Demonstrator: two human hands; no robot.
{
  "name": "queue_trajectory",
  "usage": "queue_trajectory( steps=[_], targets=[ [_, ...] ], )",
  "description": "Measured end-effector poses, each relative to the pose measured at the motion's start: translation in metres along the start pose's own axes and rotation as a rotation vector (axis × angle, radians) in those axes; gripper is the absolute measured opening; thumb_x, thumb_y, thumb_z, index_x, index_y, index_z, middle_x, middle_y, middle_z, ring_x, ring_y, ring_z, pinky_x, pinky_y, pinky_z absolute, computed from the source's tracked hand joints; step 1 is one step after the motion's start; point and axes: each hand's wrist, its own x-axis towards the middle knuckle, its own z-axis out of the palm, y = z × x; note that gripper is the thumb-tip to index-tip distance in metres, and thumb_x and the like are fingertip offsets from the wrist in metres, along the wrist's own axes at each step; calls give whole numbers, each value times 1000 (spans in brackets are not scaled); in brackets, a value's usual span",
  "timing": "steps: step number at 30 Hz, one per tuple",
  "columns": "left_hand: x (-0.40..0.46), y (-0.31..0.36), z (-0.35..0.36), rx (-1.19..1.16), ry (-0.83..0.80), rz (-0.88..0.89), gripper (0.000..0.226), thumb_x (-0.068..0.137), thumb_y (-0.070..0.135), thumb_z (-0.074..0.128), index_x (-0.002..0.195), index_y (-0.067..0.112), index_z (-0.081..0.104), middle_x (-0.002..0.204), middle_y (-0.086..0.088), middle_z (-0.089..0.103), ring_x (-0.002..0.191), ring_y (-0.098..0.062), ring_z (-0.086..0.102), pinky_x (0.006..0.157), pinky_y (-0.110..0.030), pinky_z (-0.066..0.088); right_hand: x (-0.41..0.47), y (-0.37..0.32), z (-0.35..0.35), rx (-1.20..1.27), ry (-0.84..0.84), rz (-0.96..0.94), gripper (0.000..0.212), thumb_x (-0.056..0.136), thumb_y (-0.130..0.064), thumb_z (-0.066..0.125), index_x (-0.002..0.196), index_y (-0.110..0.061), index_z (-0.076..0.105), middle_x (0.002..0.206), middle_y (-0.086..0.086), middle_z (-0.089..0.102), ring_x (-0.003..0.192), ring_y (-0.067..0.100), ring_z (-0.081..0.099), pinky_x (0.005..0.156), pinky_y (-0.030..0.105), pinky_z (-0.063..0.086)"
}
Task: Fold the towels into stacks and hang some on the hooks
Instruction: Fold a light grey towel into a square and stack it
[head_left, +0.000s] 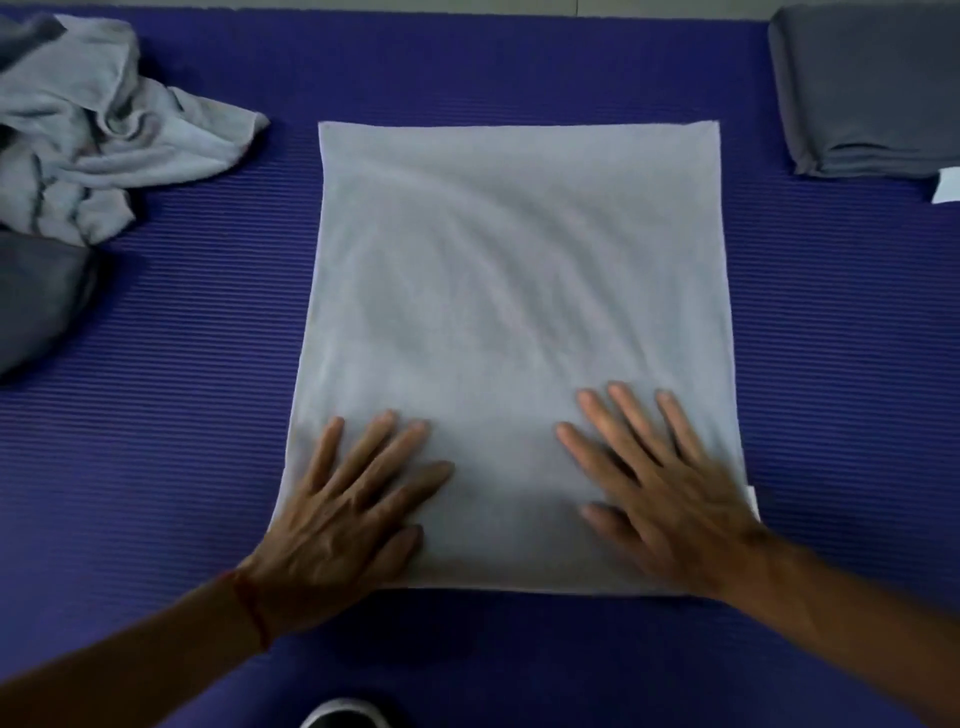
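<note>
Towel (509, 291) flat on mat (156, 441), left hand (343, 514) and right hand (660, 493) flat-fingered at 6 o'clock edge; smooth toward 12 before folding.

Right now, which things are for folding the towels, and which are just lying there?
For the job:
- light towel, spread flat
- left hand and right hand, fingers straight, pressing it
- crumpled pile of towels, waiting
- folded dark stack, done

Just lying about:
- purple mat underneath
- dark round thing at the near edge, too cut off to tell
</note>
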Motion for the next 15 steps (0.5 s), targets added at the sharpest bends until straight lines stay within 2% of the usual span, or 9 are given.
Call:
queue_trajectory(
  steps=[4, 7, 10, 12, 15],
  targets=[
    [-29, -11, 1, 56, -99, 44, 70, 100, 54, 43, 160, 22, 26, 168, -12, 18, 153, -41, 16, 113, -72, 23, -58, 15, -10, -14, -82, 70, 67, 106, -47, 32, 161, -10, 22, 169, 19, 11, 156, 39, 11, 118, 64, 27],
    [-48, -21, -6, 115, -171, 146, 77, 96, 59, 48, 160, 21, 26, 168, -14, 15, 153, -43, 13, 116, -71, 20, -90, 16, -12, -58, -101, -5, 72, 103, -50, 42, 160, -7, 27, 167, 23, 14, 155, 43, 15, 118, 63, 29],
    [-65, -30, -8, 60, -104, 162, 56, 100, 43, 46, 152, 22, 44, 165, -8, 28, 152, -35, 24, 115, -67, 28, -100, 20, -13, -102, -41, -73, 58, 105, -42, 46, 152, -9, 47, 163, 21, 30, 151, 40, 29, 116, 61, 34],
    [-71, -36, -9, -19, -29, 148, 45, 103, 37, 47, 141, 18, 57, 159, -7, 40, 150, -29, 33, 112, -63, 36, -97, 26, -13, -102, 19, -91, 47, 107, -39, 45, 139, -9, 61, 157, 19, 43, 147, 37, 39, 114, 56, 39],
    [-74, -39, -9, -20, 39, 208, 39, 103, 33, 50, 131, 9, 65, 154, -13, 46, 146, -31, 40, 111, -59, 41, -90, 31, -18, -112, 40, -158, 47, 102, -44, 45, 124, -11, 69, 147, 20, 53, 136, 38, 52, 113, 52, 37]
  ],
)
